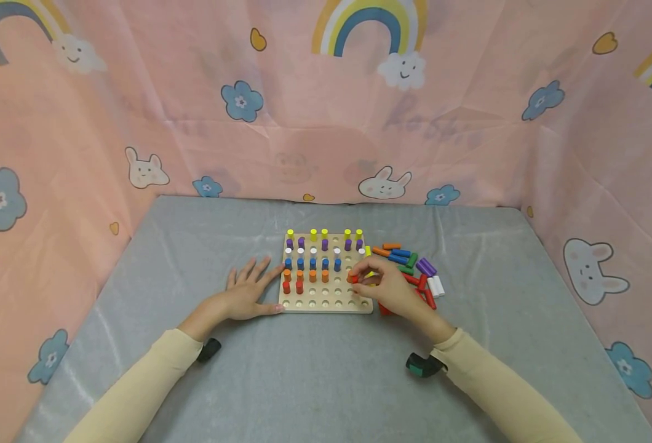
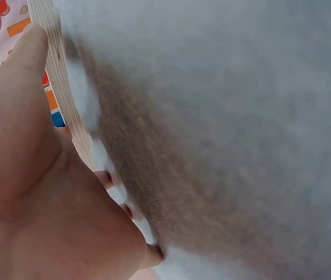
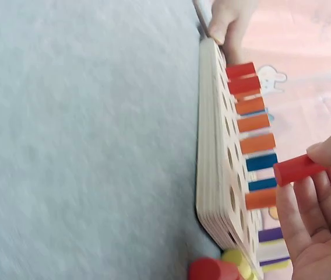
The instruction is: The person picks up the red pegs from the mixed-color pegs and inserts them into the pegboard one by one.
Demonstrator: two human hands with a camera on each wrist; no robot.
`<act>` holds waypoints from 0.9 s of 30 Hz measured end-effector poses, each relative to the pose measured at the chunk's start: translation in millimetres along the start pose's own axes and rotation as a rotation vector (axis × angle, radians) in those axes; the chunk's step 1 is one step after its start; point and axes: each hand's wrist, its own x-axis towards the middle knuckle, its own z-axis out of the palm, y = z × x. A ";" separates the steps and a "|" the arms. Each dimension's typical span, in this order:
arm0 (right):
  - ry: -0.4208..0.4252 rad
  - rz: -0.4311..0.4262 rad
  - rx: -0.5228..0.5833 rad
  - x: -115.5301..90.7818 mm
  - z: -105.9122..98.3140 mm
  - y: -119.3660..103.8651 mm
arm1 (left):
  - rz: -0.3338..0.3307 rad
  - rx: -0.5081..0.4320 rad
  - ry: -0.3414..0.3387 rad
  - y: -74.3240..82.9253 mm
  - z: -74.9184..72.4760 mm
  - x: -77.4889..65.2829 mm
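A wooden pegboard [image 1: 326, 304] lies on the table with rows of coloured pegs standing in its holes. From the back come yellow, purple, white, blue, orange and red rows, with gaps in several of them. Between thumb and fingers, my right hand [image 1: 387, 284] pinches a red peg [image 3: 298, 169] above the board's right part, near an orange peg [image 3: 261, 199] standing there. My left hand [image 1: 243, 296] lies spread at the board's left edge, its thumb against the front left corner. Two red pegs [image 1: 299, 287] stand in the left holes of their row.
Loose pegs in several colours lie right of the board, among them purple pegs [image 1: 427, 266], white pegs [image 1: 436, 286] and red ones partly hidden behind the right hand. A grey cloth [image 1: 326, 381] covers the table. Pink printed curtain [image 1: 326, 135] encloses the back and sides.
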 end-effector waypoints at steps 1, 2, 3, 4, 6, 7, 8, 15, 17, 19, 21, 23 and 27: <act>0.001 -0.006 0.011 -0.3 1.8 0.4 | 0.000 0.001 0.002 -1.0 1.1 0.3; 0.001 -0.011 0.019 -0.6 3.8 0.8 | -0.001 0.002 0.005 -1.9 2.1 0.6; 0.003 -0.013 0.028 -0.8 5.8 1.3 | 0.001 -0.002 0.008 -2.4 2.7 0.6; 0.003 -0.010 0.036 -1.2 7.9 1.1 | 0.004 -0.005 0.013 -2.7 3.1 0.5; 0.008 -0.015 0.057 -1.5 12.0 0.7 | 0.008 -0.012 0.020 -3.4 3.6 0.4; 0.012 -0.020 0.064 -1.5 14.1 0.6 | 0.007 -0.014 0.021 -3.6 3.8 0.5; 0.018 -0.027 0.070 -1.6 16.2 0.3 | 0.008 -0.014 0.022 -3.8 4.1 0.8; 0.060 -0.033 0.077 -1.4 29.2 -1.6 | 0.009 -0.011 0.021 -3.6 4.0 0.9; 0.082 -0.037 0.081 -1.0 33.0 -1.2 | 0.011 -0.013 0.022 -3.6 3.9 0.8; 0.101 -0.041 0.091 -0.6 36.8 -2.0 | 0.012 -0.014 0.021 -3.6 3.7 0.8; 0.117 -0.041 0.101 0.1 40.3 -2.8 | 0.010 -0.014 0.020 -3.8 3.8 1.1; 0.124 -0.042 0.115 0.6 43.6 -4.1 | 0.010 -0.014 0.020 -4.0 4.0 1.3; 0.139 -0.053 0.118 3.0 50.6 -5.0 | 0.007 -0.008 0.010 -3.3 3.1 1.0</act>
